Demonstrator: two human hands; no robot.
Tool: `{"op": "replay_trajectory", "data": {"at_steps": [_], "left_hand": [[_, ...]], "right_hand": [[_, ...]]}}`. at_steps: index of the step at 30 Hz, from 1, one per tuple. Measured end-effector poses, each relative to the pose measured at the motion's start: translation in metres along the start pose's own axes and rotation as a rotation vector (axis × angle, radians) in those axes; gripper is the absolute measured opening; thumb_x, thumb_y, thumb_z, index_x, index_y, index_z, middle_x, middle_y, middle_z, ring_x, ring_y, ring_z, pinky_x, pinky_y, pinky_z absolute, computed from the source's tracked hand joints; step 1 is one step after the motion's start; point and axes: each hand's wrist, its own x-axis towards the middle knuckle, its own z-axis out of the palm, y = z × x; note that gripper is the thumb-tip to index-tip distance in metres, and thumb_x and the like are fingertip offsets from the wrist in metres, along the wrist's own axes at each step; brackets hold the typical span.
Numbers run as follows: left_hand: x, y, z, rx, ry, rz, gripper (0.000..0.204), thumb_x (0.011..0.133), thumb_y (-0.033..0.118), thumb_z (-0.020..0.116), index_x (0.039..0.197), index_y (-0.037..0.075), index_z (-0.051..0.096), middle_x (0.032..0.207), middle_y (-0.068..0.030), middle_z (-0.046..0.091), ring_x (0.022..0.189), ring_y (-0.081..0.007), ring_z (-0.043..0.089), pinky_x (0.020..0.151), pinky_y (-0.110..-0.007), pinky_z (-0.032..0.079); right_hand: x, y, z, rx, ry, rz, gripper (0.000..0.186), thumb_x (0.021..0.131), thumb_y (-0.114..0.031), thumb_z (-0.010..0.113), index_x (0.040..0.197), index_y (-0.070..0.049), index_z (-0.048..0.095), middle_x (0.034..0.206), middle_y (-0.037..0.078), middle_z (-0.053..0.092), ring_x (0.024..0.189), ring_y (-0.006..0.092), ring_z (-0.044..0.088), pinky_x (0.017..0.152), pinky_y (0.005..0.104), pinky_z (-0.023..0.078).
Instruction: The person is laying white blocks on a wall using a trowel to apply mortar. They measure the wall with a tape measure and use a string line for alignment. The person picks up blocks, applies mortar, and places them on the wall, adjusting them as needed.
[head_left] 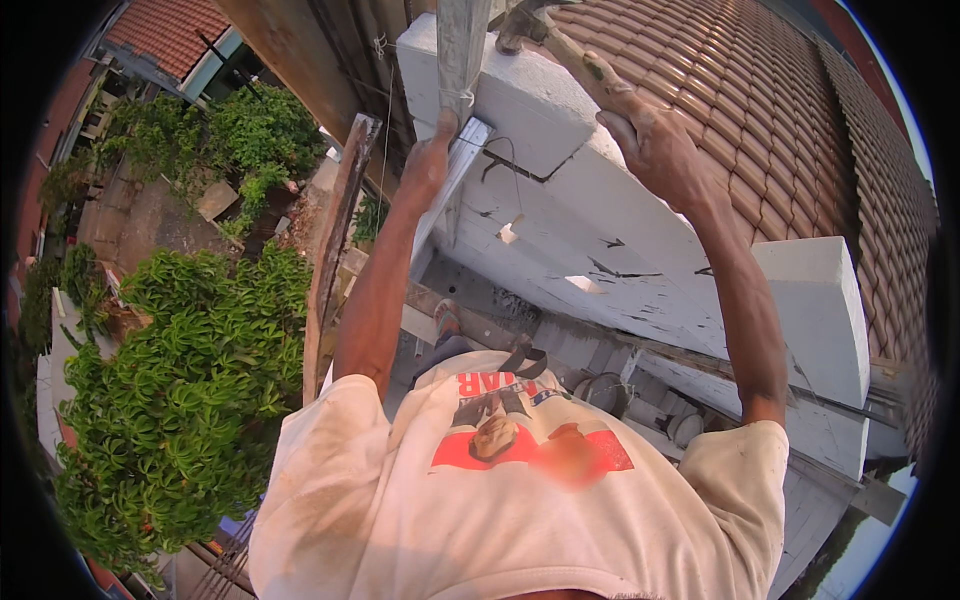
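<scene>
My right hand (650,150) is closed around the wooden handle of a hammer (573,62), whose metal head is raised at the top, by a white concrete block (540,110). My left hand (432,155) grips an upright grey post (462,55), with thin wire tied round it just above my fingers. Right beside that hand, a pale metal bar (467,150) runs down along the post. A bent dark wire hangs against the block's face between my hands.
A tiled roof (700,80) rises beyond the white wall (640,260). A wooden plank (332,250) stands left of me, with trees (180,370) and a yard far below. Narrow boards and a round container (610,393) lie down by my feet.
</scene>
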Motion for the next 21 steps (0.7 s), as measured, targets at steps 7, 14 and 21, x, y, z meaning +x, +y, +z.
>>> {"op": "replay_trajectory", "data": {"at_steps": [7,14,21], "left_hand": [[-0.006,0.005,0.003,-0.027,0.047,0.007,0.118,0.09,0.091,0.027,0.113,-0.019,0.064,0.105,-0.0328,0.067,0.102,-0.0347,0.059,0.099,-0.047,0.043],[0.005,0.004,0.0,0.006,0.006,-0.042,0.116,0.09,0.09,0.028,0.116,-0.017,0.064,0.11,-0.033,0.067,0.107,-0.0334,0.059,0.101,-0.044,0.043],[0.012,-0.019,0.007,-0.075,-0.033,-0.02,0.116,0.09,0.09,0.028,0.117,-0.017,0.064,0.112,-0.0337,0.067,0.11,-0.0354,0.059,0.102,-0.045,0.042]], "right_hand": [[0.009,-0.021,-0.033,0.132,0.181,0.163,0.052,0.102,-0.027,0.06,0.149,-0.008,0.05,0.08,0.021,0.07,0.067,0.029,0.067,0.068,0.0441,0.051],[-0.004,0.013,-0.002,-0.055,0.018,-0.095,0.041,0.102,-0.024,0.059,0.137,-0.001,0.058,0.085,0.024,0.071,0.072,0.0392,0.069,0.068,0.0453,0.054],[-0.005,-0.002,-0.009,0.058,0.176,0.092,0.046,0.103,-0.026,0.061,0.145,-0.01,0.053,0.087,0.022,0.071,0.078,0.0337,0.07,0.073,0.0438,0.056]]}}
